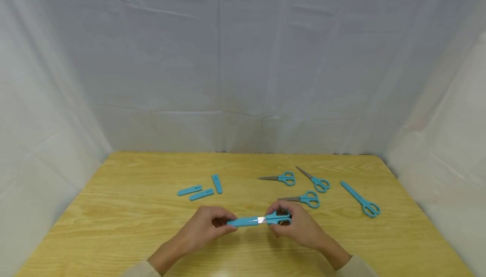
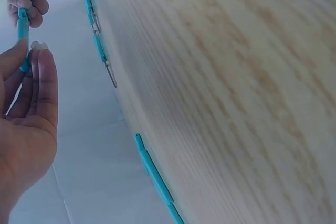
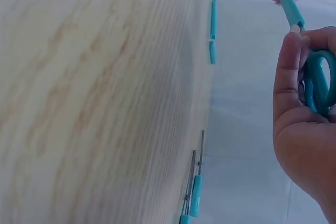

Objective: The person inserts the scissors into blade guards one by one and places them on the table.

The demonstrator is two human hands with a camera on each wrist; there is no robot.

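Holding one pair of blue scissors (image 1: 272, 218) in the right hand (image 1: 300, 226), curling the fingers round the handles (image 3: 314, 80). Pinching the tip end of a blue cover (image 1: 244, 221) in the left hand (image 1: 203, 226), pressing narrowly between thumb and fingertips. Holding both up over the table (image 1: 114, 234), about halfway between its left and right edges. Probably sliding the cover along the blades (image 1: 261, 220), but leaving a short bit of shiny metal showing by the handles.

Best lining up the cover and the blades in one straight line, not bending either way. Best squeezing the blades shut, going slow and pushing softly. Being careful, too, with the right fingertips, sitting so near the bare metal.

Seeing three loose covers (image 1: 190, 190) left of the middle, nearer the far edge than the hands. Seeing three bare pairs of scissors (image 1: 310, 199) right of the middle, toward that same edge. Spotting one covered pair (image 1: 356, 194) closest to the right edge, with only its handles sticking out.
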